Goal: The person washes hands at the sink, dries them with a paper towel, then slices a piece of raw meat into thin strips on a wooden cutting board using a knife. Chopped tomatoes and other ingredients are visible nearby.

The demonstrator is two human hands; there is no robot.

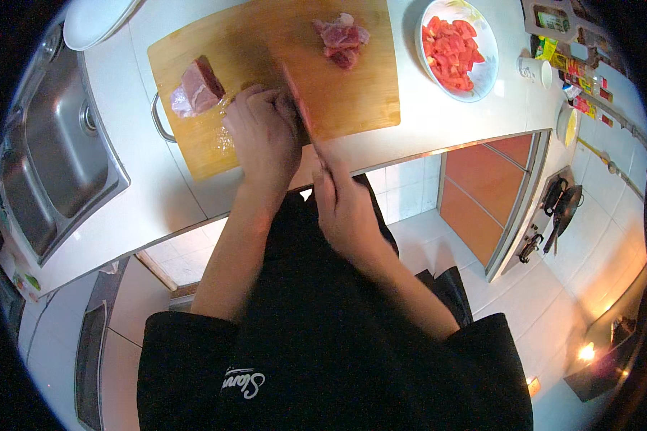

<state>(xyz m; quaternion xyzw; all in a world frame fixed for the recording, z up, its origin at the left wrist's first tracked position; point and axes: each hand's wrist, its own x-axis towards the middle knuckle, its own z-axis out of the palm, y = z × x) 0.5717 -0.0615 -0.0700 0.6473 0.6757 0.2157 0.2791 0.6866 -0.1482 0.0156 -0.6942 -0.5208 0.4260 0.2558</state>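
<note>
My right hand (342,202) grips the handle of a kitchen knife (300,105), whose blade points away from me over a wooden cutting board (366,102). Motion blurs the blade. Close along its left side, my left hand (264,126) rests on the board with curled fingers; whatever lies under them is hidden. A thick chunk of raw meat (198,89) sits left of that hand, on a wet patch of board. Several cut pieces of raw meat (342,40) are heaped at the board's far right.
Right of the board stands a bowl (488,70) of chopped tomatoes (453,51). A paper cup (536,73) and seasoning packets (574,75) are beyond it. A steel sink (67,124) and a white plate (94,24) are left. A metal handle (162,118) juts from the board's left edge.
</note>
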